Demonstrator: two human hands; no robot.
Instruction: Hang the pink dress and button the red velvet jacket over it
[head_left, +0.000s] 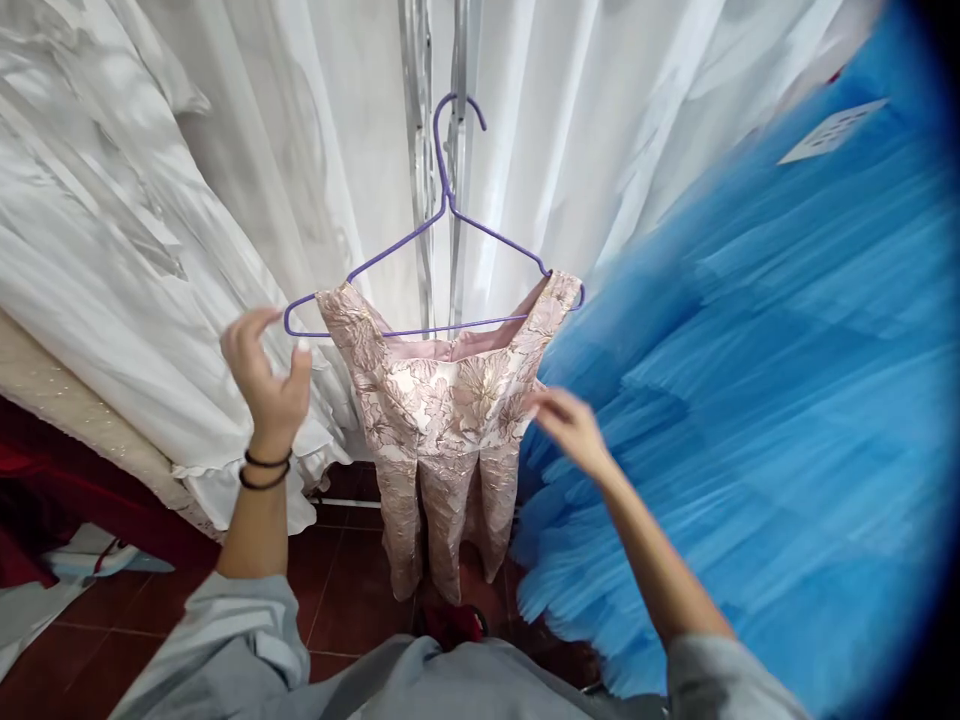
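A: What sort of place is this?
B: A dress shop or gown storeroom, can't tell which: white garments (112,200), a tagged blue tulle gown (750,400) and a floral brocade dress (450,400) hung on a purple hanger (445,187)

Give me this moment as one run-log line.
Left hand: open, beside purple hanger | Right hand: at side of dress, grip unclear | Dress: on hanger | Around: white cloth, blue tulle

Dress (442,405): rough-textured cloth, raised floral relief, slight metallic sheen. Hanger (448,198): smooth, slightly glossy, looks plastic-coated. Blue garment (750,400): matt, layered netting. Pole (461,60): shiny, metallic.
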